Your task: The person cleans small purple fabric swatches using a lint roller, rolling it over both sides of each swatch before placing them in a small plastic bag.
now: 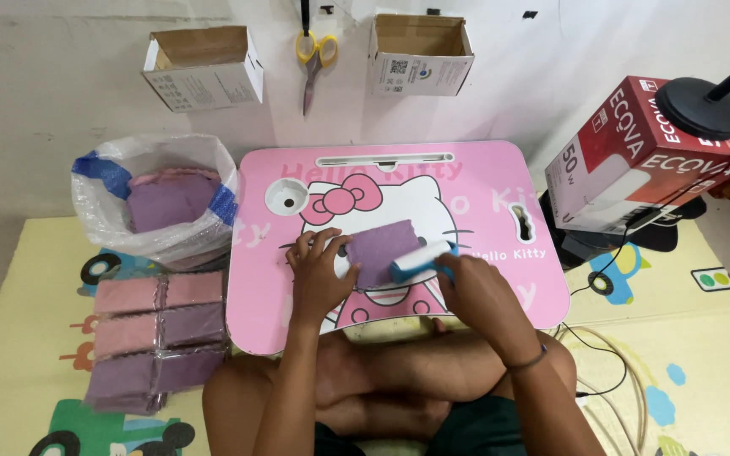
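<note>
A purple cloth pad [379, 247] lies on a pink lap table [483, 181] with a cartoon cat print. My left hand [319, 276] rests with spread fingers on the pad's left edge, pressing it flat. My right hand [466, 283] grips the blue handle of a lint roller [420, 260], whose white roll lies against the pad's right side. My crossed legs sit under the table's near edge.
A clear plastic bag [158, 194] of purple and pink pads stands left of the table. Packed stacks of pads [154, 338] lie on the play mat. Two cardboard boxes [204, 67] and yellow scissors [314, 59] hang on the wall. A red-and-white box [635, 160] and black lamp base [703, 105] sit right.
</note>
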